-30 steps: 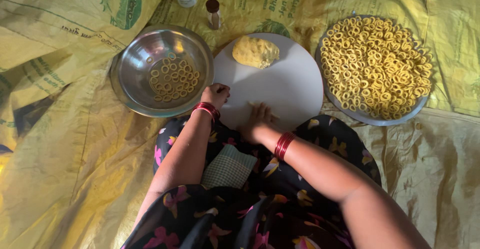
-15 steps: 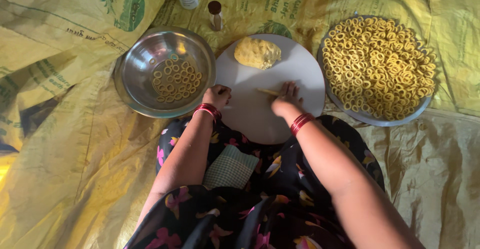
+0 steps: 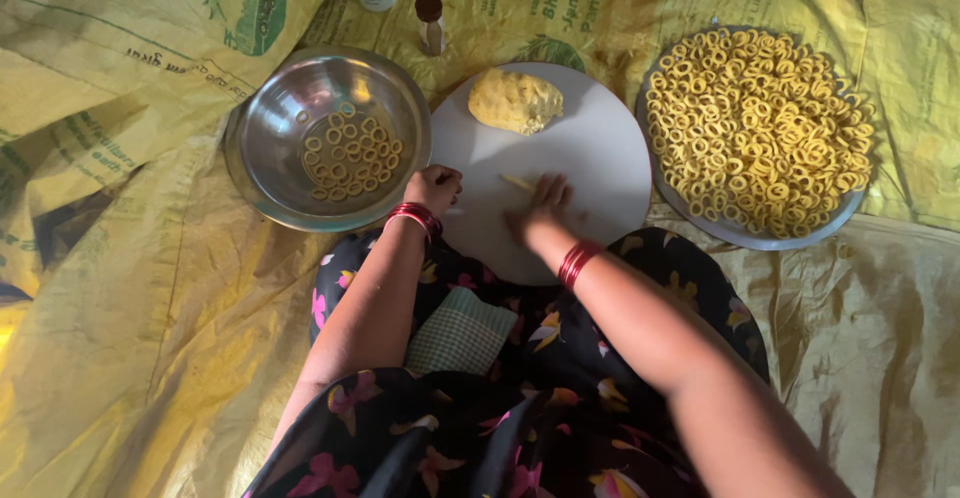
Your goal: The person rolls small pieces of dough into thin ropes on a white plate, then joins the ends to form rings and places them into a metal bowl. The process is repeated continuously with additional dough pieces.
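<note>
Your right hand (image 3: 540, 208) is now lying flat and open, rolling a thin dough strip (image 3: 517, 183) on the round white board (image 3: 600, 158); it is moving back from further out; your left hand (image 3: 435, 188) is staying curled at the board's edge, its grip holding nothing that I can see.

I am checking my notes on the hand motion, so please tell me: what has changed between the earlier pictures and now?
The right hand slid away from the body across the round white board, then drew back a little; it now presses flat on a thin strip of dough. The left hand stayed at the board's left edge. The dough lump, steel bowl and plate of rings kept their places.
</note>
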